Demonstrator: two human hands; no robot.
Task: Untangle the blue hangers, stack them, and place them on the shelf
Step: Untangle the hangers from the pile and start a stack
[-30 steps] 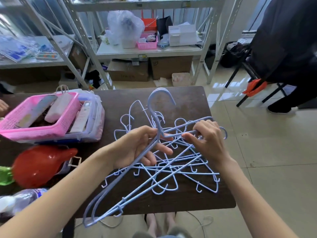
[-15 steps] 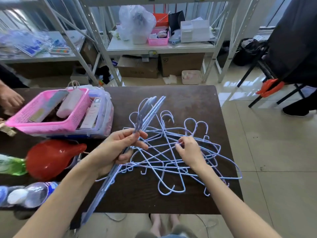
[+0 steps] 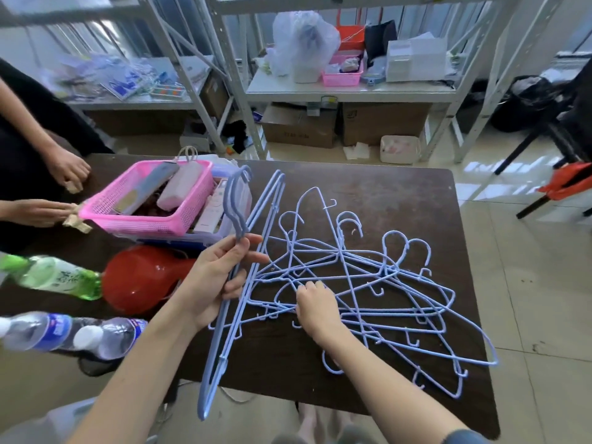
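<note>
My left hand (image 3: 221,274) is shut on a small stack of blue hangers (image 3: 238,290), held on edge above the dark table (image 3: 400,187), hooks pointing away from me. A tangled pile of blue hangers (image 3: 378,283) lies on the table's right half. On the pile's left side rests my right hand (image 3: 315,304), fingers curled onto the wires; whether it grips one I cannot tell. The metal shelf (image 3: 349,89) stands beyond the table.
A pink basket (image 3: 105,213) sits on a clear box at the table's left, with a red jug (image 3: 141,277) and plastic bottles (image 3: 57,277) nearer me. Another person's hands (image 3: 64,174) rest at the far left. Cardboard boxes (image 3: 298,126) stand under the shelf.
My left hand lifted a hanger stack out of the pile and turned it on edge to the left. My right hand dropped onto the pile, which now lies flat.
</note>
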